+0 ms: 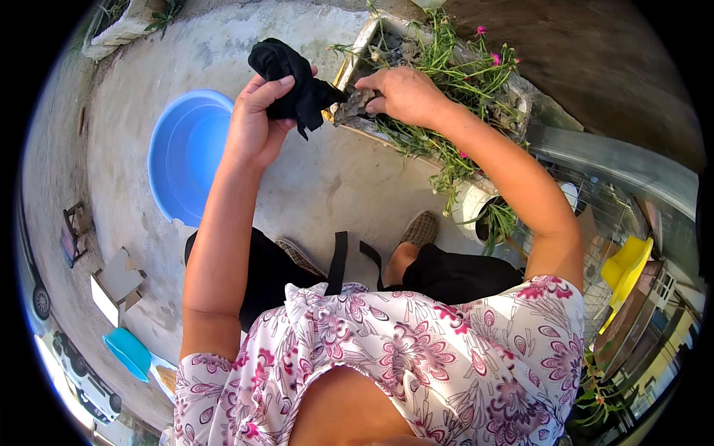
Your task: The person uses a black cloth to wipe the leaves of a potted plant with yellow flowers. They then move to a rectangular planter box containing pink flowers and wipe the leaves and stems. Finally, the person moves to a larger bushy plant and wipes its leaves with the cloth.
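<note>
Bunched black cloth (293, 83) is gripped in my left hand (259, 117), above the concrete ground near the planter. A loose end of it reaches right toward a grey, crumbly clump (352, 106) at the planter's near left corner. My right hand (404, 95) is over that corner, thumb and index finger apart at the clump; whether they touch it, I cannot tell. The rectangular planter (357, 44) has a pale rim and holds green trailing plants (468, 72) with pink flowers. Left of my left hand, a blue plastic basin (189, 156) stands on the ground.
Below the planter is a white pot (474, 209) with a green plant. At the right are a wire rack (608, 212) and a yellow plastic container (627, 273). Far left are an open cardboard box (117, 284), a teal basin (128, 354) and a small folding stool (75, 234).
</note>
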Demonstrator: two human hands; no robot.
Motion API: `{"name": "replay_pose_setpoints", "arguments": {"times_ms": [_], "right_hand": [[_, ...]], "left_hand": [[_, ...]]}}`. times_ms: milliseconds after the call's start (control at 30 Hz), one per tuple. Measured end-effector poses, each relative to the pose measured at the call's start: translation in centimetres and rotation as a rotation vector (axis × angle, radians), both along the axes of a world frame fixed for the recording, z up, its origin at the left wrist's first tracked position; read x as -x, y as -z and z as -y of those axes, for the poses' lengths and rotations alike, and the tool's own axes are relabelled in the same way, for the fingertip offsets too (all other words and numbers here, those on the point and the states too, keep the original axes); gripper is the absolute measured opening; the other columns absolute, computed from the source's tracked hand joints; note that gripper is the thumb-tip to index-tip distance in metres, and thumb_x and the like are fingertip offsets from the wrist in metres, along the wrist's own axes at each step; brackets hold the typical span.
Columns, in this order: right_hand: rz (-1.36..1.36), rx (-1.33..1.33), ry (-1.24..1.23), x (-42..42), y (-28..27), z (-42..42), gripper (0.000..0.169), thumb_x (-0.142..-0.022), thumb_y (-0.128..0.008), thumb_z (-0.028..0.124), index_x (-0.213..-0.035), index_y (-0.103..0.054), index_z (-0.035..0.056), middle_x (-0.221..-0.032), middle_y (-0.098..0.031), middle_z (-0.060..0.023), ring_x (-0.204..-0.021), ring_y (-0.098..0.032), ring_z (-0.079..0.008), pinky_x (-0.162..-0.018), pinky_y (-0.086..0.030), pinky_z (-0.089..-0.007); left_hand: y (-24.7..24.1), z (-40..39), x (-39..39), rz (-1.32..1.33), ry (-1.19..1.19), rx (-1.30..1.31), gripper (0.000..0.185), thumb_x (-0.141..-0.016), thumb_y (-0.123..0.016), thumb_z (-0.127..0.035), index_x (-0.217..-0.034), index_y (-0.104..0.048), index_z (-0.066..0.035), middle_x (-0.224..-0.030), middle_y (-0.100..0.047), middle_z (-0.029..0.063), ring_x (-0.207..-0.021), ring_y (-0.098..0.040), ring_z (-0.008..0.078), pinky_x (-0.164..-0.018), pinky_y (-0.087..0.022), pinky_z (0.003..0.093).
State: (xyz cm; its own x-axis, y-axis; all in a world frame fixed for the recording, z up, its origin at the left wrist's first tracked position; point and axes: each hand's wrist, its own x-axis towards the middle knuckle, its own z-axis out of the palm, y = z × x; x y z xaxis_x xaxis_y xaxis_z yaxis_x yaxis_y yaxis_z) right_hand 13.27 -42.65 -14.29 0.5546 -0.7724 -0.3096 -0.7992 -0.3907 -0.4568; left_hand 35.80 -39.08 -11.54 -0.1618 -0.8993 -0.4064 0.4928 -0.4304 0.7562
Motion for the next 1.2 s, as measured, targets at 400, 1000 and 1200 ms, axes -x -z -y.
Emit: {"name": "replay_pose_setpoints", "arguments": {"times_ms": [400,1000,1200], "right_hand": [[-0.213,-0.004,-0.175,-1.7,0.0,-0.6,0.044,-0.076,-0.060,0.011,-0.118,-0.051,0.0130,-0.107,-0.052,-0.0122,-0.105,-0.052,-0.0298,-0.081,-0.047,-0.0425],[0.251,0.197,0.070,2.8,-3.4,0.1,0.024,-0.072,-0.059,0.008,-0.095,-0.058,0.0058,-0.083,-0.060,-0.0161,-0.081,-0.059,-0.0334,-0.072,-0.048,-0.0408],[-0.198,0.027,0.281,8.4,-9.9,0.5,0.037,-0.069,-0.060,0.009,-0.106,-0.061,0.0072,-0.091,-0.064,-0.0191,-0.090,-0.060,-0.0344,-0.079,-0.048,-0.0410]], "left_hand": [[-0.2,-0.2,0.3,-0.007,0.035,-0.015,0.024,-0.084,-0.052,-0.012,-0.107,-0.054,-0.005,-0.106,-0.063,0.0103,-0.079,-0.062,0.0120,-0.047,-0.038,0.0210],[-0.6,-0.6,-0.1,0.015,0.030,-0.003,0.021,-0.085,-0.051,-0.013,-0.105,-0.054,-0.006,-0.103,-0.064,0.0093,-0.079,-0.060,0.0121,-0.052,-0.038,0.0228],[-0.6,-0.7,0.0,-0.001,0.026,-0.007,0.022,-0.085,-0.051,-0.012,-0.105,-0.054,-0.005,-0.105,-0.063,0.0105,-0.079,-0.060,0.0130,-0.051,-0.038,0.0234]]}}
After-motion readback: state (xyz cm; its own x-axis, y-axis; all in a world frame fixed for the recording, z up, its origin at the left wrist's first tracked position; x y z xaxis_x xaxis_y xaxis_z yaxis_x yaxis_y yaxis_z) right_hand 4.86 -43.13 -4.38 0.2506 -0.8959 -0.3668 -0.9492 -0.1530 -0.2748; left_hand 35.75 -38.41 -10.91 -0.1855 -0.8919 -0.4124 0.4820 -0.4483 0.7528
